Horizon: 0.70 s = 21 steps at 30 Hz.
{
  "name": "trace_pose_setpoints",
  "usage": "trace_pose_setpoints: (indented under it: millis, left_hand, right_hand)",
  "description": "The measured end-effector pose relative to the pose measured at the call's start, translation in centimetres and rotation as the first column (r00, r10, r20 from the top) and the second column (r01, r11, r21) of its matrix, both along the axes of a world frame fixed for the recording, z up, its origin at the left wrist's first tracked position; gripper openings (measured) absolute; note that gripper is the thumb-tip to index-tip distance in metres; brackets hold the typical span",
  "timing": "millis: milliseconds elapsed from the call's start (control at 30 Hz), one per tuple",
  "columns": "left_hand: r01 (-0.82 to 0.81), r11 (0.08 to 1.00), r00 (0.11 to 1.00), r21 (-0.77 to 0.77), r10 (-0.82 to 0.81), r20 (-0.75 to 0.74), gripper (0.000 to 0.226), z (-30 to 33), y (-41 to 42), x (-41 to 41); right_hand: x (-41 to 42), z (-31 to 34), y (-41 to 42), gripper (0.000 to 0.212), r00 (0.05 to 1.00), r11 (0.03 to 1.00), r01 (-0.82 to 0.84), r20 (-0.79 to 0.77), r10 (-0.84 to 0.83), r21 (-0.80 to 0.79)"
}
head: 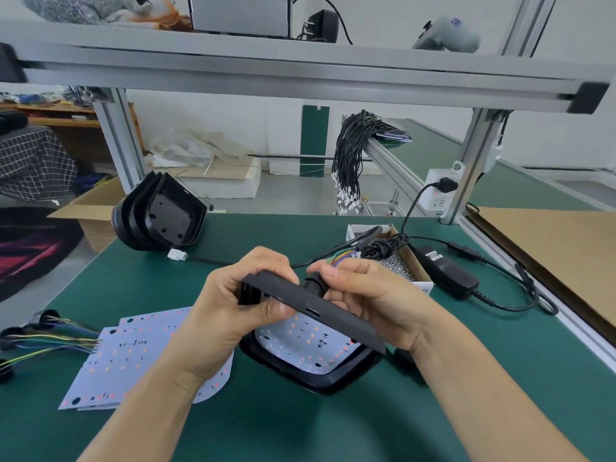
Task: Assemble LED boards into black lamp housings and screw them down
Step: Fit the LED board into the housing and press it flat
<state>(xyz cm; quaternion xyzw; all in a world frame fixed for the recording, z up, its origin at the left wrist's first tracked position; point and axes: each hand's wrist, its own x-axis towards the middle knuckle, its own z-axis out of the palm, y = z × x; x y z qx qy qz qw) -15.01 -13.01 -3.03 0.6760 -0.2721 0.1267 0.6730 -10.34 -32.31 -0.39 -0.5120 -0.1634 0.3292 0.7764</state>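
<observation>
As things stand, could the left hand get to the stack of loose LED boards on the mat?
Probably not at once. The path to the loose LED boards looks free, just beside and below the left hand, but that hand grips the black housing and would need to let go first.

A small electronics assembly workshop is shown. A green work mat (300, 425) is framed by aluminium rails (300, 85), and wire bundles (350, 155), stacked black housings (160, 215) and LED boards (133, 358) are laid out.
</observation>
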Motion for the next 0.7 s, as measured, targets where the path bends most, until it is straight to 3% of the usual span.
trace_pose_setpoints:
  millis: [233,467,600,700]
  left_hand:
    - [0.004,1.0,1.0,0.012,-0.004,-0.001,0.024,0.0,-0.1,0.2]
    - [-0.049,0.999,0.999,-0.011,0.049,0.008,0.028,-0.5,0.0,0.1]
    - [-0.051,0.999,0.998,-0.012,0.051,0.032,0.025,-0.5,-0.1,-0.1]
    - [-0.081,0.997,0.996,-0.013,0.081,0.047,0.026,-0.5,-0.2,-0.2]
  right_hand:
    - [0.2,0.8,-0.2,0.024,0.995,0.997,-0.056,0.078,0.06,-0.057]
    - [0.5,1.1,-0.3,0.014,0.991,0.985,-0.016,0.126,0.038,-0.169]
    - [0.7,1.6,-0.3,0.028,0.985,0.971,-0.031,0.159,0.07,-0.236]
    - [0.2,1.3,-0.2,0.023,0.984,0.973,0.012,0.173,0.029,-0.229]
